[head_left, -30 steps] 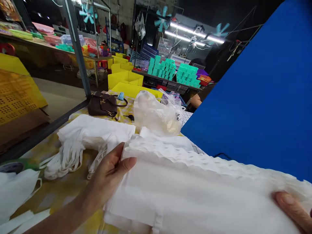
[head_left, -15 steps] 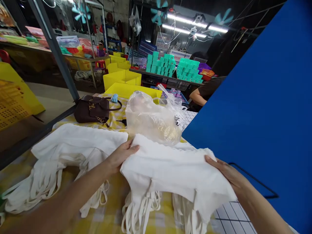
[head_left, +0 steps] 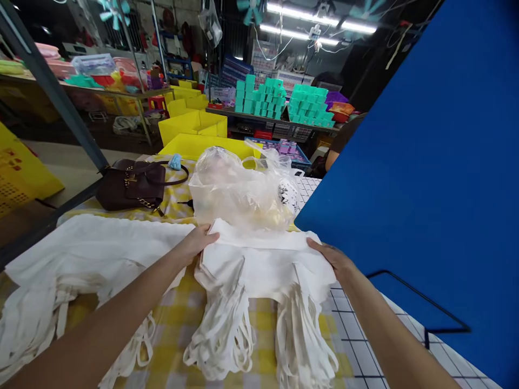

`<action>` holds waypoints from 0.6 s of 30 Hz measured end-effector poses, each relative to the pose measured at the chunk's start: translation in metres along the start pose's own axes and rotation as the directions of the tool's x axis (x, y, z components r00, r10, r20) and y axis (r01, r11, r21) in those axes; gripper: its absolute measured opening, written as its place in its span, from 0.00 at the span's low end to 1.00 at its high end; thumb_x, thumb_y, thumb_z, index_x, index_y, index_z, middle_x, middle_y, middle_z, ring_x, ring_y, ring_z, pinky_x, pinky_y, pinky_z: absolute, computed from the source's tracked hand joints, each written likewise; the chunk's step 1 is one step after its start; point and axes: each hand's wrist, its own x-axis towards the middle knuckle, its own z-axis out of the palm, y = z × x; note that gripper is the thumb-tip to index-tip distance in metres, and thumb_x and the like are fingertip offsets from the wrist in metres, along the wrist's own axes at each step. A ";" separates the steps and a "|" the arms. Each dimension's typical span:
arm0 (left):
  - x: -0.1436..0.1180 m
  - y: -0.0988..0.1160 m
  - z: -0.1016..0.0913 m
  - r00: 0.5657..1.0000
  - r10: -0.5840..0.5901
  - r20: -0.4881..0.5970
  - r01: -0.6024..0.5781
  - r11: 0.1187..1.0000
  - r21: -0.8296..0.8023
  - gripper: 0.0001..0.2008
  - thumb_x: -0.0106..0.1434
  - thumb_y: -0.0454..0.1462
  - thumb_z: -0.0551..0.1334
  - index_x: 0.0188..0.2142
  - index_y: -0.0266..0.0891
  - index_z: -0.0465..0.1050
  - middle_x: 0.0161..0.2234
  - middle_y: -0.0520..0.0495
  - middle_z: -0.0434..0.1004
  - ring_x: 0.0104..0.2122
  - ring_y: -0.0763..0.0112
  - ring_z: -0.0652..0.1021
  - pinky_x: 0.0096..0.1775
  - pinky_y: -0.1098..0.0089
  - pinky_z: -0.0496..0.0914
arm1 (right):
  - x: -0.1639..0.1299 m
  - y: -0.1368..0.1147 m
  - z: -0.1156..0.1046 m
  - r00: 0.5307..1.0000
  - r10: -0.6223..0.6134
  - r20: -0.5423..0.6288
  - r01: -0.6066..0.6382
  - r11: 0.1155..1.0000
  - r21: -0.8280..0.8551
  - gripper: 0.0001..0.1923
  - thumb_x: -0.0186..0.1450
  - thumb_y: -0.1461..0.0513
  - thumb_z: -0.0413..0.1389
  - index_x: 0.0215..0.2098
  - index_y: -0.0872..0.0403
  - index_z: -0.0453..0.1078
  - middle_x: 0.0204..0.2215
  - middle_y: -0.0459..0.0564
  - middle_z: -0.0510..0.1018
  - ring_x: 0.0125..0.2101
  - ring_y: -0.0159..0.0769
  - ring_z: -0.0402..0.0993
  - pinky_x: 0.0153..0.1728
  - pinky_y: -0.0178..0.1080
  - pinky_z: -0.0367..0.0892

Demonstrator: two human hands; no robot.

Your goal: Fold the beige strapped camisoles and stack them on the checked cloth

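Note:
In the head view, a stack of white cloth pieces (head_left: 267, 259) with long looped straps lies on the table, its straight edge facing away from me. My left hand (head_left: 198, 240) grips the far left corner, thumb on top. At the far right corner my right hand (head_left: 330, 254) is closed the same way, its fingertips hidden under the cloth. Two bunches of straps hang toward me. To the left, another white strapped cloth stack (head_left: 117, 243) sits partly behind my left forearm.
Beyond the stack is a clear plastic bag (head_left: 239, 189) with pale contents. A dark handbag (head_left: 133, 186) rests on the yellow checked cloth (head_left: 170, 335). A blue panel (head_left: 417, 178) with a black wire bracket (head_left: 421, 297) borders the right. Yellow bins (head_left: 194, 124) and teal boxes (head_left: 263, 100) stand behind.
The held stack has come down flatter onto the table, its straps now spread toward me. My right hand has moved left, closer to my left hand. The view has shifted slightly.

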 end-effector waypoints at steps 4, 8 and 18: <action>0.008 -0.001 -0.004 0.999 0.049 0.021 -0.051 0.995 0.082 0.24 0.39 0.43 0.69 0.35 0.34 0.70 0.26 0.48 0.76 0.26 0.65 0.75 0.28 0.70 0.67 | 0.007 0.008 -0.001 0.989 -0.142 -0.035 0.138 0.985 -0.101 0.12 0.56 0.63 0.60 0.39 0.59 0.70 0.24 0.51 0.79 0.22 0.35 0.74 0.24 0.34 0.71; 0.010 0.000 -0.006 0.986 0.150 -0.069 -0.108 0.903 0.417 0.16 0.44 0.41 0.65 0.33 0.36 0.70 0.29 0.47 0.76 0.30 0.62 0.75 0.30 0.70 0.66 | 0.005 0.010 -0.004 0.930 -0.364 -0.053 0.306 0.845 -0.437 0.14 0.55 0.55 0.59 0.34 0.58 0.72 0.28 0.50 0.79 0.29 0.39 0.75 0.25 0.34 0.68; -0.025 0.001 -0.009 0.990 0.125 0.067 -0.142 0.906 0.399 0.41 0.47 0.36 0.63 0.60 0.41 0.49 0.36 0.46 0.75 0.33 0.64 0.75 0.35 0.70 0.66 | -0.011 0.012 -0.012 0.923 -0.354 -0.154 0.155 0.706 -0.691 0.28 0.49 0.53 0.61 0.46 0.55 0.67 0.38 0.56 0.76 0.30 0.41 0.72 0.22 0.35 0.65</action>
